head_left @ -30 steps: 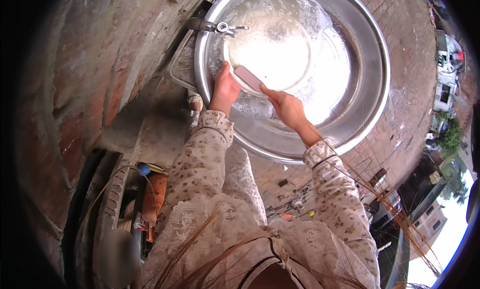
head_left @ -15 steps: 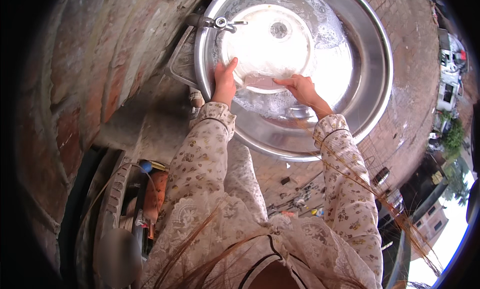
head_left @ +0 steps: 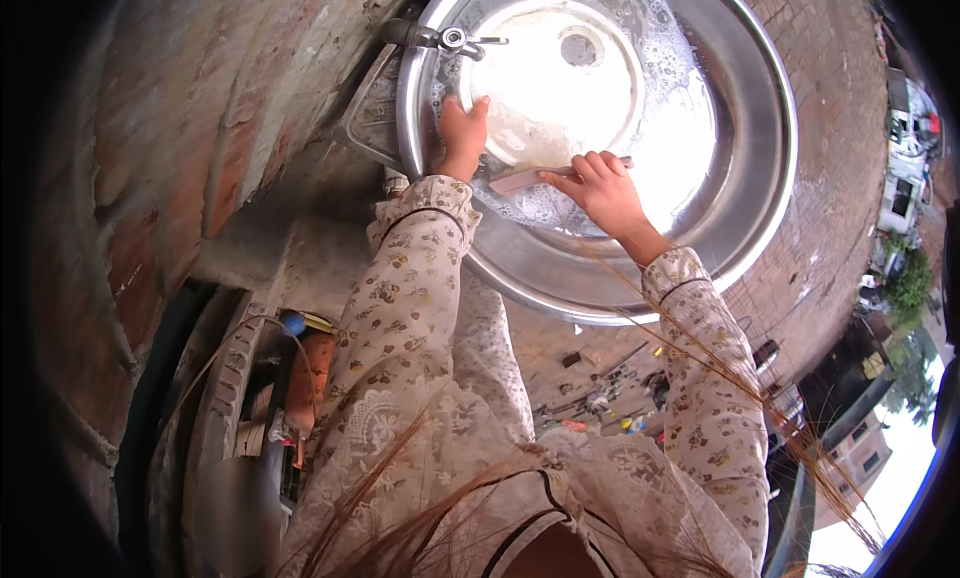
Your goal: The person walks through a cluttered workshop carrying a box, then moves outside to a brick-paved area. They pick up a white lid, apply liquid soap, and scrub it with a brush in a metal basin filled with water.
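Observation:
A white, round lid-like disc (head_left: pixel 535 63) with a raised rim and a round grey spot lies in the soapy water of a wide metal basin (head_left: pixel 772 193). My left hand (head_left: pixel 462 138) grips the disc's near left edge, thumb on top. In my right hand (head_left: pixel 608 190) is a pinkish scrubbing brush (head_left: pixel 515 182), its head pointing left at the disc's near edge. The bristles are mostly hidden, and glare washes out much of the disc. White suds (head_left: pixel 670 53) float round it.
A metal tap (head_left: pixel 453 40) reaches over the basin's left rim. Left of it runs a brick wall (head_left: pixel 170 158). Brick paving (head_left: pixel 830 108) surrounds the basin, with small scattered items (head_left: pixel 610 393) below. An orange object (head_left: pixel 310 383) lies at the lower left.
My right hand has changed its hold on the brush, its fingers now over the handle and the brush tilted. The basin, disc and left hand appear slightly farther right in view.

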Tool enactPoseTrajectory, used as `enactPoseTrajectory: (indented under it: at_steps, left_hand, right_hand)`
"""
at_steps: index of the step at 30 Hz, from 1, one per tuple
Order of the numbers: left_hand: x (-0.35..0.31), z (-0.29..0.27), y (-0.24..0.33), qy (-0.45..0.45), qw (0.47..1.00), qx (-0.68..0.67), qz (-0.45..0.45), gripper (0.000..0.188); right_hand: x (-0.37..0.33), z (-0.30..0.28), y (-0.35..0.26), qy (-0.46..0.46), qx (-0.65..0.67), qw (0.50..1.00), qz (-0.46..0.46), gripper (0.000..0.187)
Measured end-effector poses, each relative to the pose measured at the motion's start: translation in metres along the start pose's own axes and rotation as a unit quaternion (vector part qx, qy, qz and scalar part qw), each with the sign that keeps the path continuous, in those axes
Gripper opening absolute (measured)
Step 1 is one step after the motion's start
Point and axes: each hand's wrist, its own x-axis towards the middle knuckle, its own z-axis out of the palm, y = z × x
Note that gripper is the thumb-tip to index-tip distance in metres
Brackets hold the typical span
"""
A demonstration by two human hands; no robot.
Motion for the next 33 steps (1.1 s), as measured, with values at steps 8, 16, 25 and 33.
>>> enactPoseTrajectory:
  at_steps: [8,16,25,33]
  left_hand:
    - [0.002,-0.003,0.002,-0.004,1.0,0.007,0.002,0.043]
    - [-0.01,-0.006,0.017,-0.016,1.0,0.003,-0.021,0.045]
    - [-0.016,-0.007,0.017,-0.021,0.998,-0.042,-0.048,0.035]
    - [-0.025,-0.002,0.018,0.01,0.998,-0.035,-0.059,0.041]
  right_hand:
    - [-0.036,-0.006,0.03,-0.054,-0.133,0.987,-0.072,0.047]
    - [-0.01,0.009,0.005,-0.01,-0.115,0.99,-0.078,0.048]
    - [-0.072,-0.022,0.073,-0.151,-0.111,0.981,0.045,0.055]
    - [-0.051,0.004,0.047,-0.057,0.086,0.946,0.308,0.04]
